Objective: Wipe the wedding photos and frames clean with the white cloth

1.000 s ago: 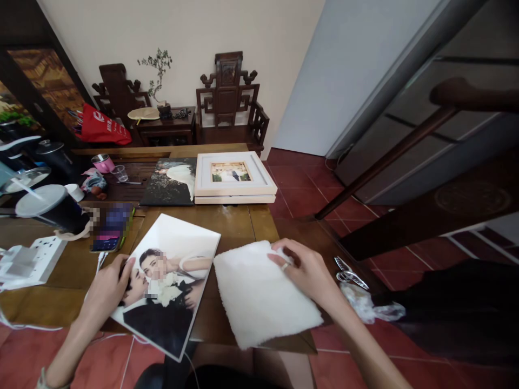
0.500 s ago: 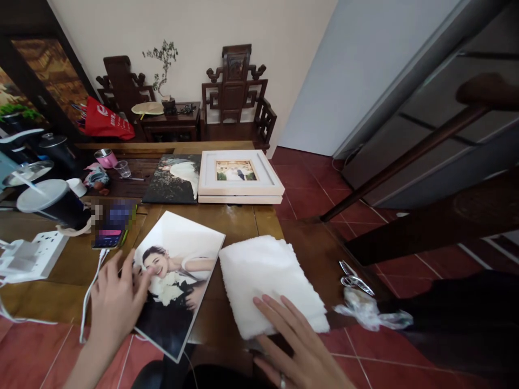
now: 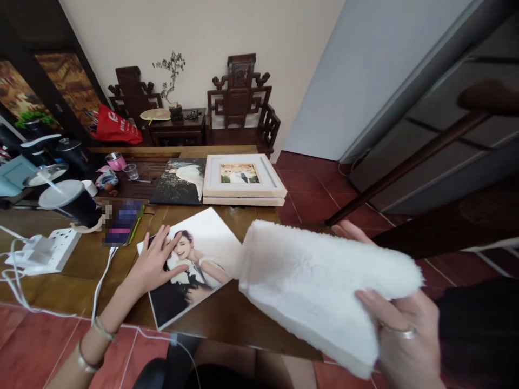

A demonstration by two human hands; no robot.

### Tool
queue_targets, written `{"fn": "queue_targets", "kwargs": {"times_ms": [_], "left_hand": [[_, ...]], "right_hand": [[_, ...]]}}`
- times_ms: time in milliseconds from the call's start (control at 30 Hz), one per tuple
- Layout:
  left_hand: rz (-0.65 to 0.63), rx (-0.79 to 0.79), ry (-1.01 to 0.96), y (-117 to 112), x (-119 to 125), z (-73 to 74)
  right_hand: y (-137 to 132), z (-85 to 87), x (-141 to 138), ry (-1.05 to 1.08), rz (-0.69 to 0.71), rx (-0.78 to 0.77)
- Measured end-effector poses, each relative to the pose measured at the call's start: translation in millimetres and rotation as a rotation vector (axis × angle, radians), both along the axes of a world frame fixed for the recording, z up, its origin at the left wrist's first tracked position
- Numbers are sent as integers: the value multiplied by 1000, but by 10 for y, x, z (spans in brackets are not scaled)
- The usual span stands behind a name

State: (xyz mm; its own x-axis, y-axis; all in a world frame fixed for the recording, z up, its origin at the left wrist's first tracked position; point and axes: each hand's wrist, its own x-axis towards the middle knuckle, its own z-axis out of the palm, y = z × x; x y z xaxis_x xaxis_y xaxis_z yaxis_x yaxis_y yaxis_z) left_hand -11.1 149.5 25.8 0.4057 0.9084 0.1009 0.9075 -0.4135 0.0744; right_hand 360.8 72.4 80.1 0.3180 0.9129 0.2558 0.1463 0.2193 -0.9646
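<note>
We see soft, even daylight that leaves the pale wall (image 3: 227, 32) bright and the dark cabinet (image 3: 28, 32) at far left dim, with faint shadows on the table (image 3: 221, 316), strong wide-angle bending at the edges, and the white fluffy cloth (image 3: 320, 281) near the lens almost washed out and slightly blurred.

We see the right hand (image 3: 405, 340) only in part: the white fleecy cloth (image 3: 320, 281) that it grips covers most of the palm, and the lower edge cuts off the wrist. The cloth also hides the right corner of the photo print (image 3: 203, 254) and a stretch of the table (image 3: 227, 319). The left hand (image 3: 156, 265), lying flat, covers part of the print's left side, and its forearm runs out at the lower edge. The screen of the phone (image 3: 121, 221) is blurred and unreadable. The figures in the framed picture (image 3: 240, 174) are too small to tell. The left edge cuts the blue object (image 3: 12, 175).
</note>
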Motion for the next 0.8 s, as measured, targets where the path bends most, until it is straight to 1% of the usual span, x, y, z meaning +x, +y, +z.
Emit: {"fn": "queue_targets", "kwargs": {"times_ms": [33,67,100,133,167,200,233,267,300,367,433,500,533,600,667,700,733,800], "left_hand": [[-31,-25,0,56,28,19],[-29,-31,-1,90,62,32],[16,-21,-4,99,102,38],[110,3,-9,84,142,35],[244,22,-22,49,182,24],[391,25,-40,2,216,5],[512,9,-65,-48,242,-19],[567,-8,-88,-93,258,-47],[577,-15,-114,-125,264,-75],[501,-35,-195,-138,247,-120],[400,-79,-292,-91,206,-141],[314,-127,-369,-20,172,-138],[269,-132,-402,13,165,-133],[175,-121,-449,64,174,-125],[96,-107,-470,91,205,-132],[65,-103,-472,97,224,-140],[39,-100,-469,98,243,-150],[1,-91,-462,85,279,-168]], "right_hand": [[7,45,9,9,-19,36],[13,69,17,-3,-46,77],[19,75,29,-19,-81,116],[25,66,51,-37,-133,146],[31,48,83,-54,-208,159],[38,25,124,-73,-291,141],[46,6,170,-90,-367,90],[56,-7,216,-110,-425,26],[68,-9,256,-138,-455,-35],[100,19,306,-220,-443,-94],[138,61,313,-342,-387,-38],[183,63,287,-499,-296,94],[209,34,264,-587,-222,178],[266,-92,194,-758,2,327],[321,-283,83,-883,253,399],[340,-386,14,-922,361,412],[349,-482,-58,-952,442,414],[328,-636,-191,-1017,519,413]]}}
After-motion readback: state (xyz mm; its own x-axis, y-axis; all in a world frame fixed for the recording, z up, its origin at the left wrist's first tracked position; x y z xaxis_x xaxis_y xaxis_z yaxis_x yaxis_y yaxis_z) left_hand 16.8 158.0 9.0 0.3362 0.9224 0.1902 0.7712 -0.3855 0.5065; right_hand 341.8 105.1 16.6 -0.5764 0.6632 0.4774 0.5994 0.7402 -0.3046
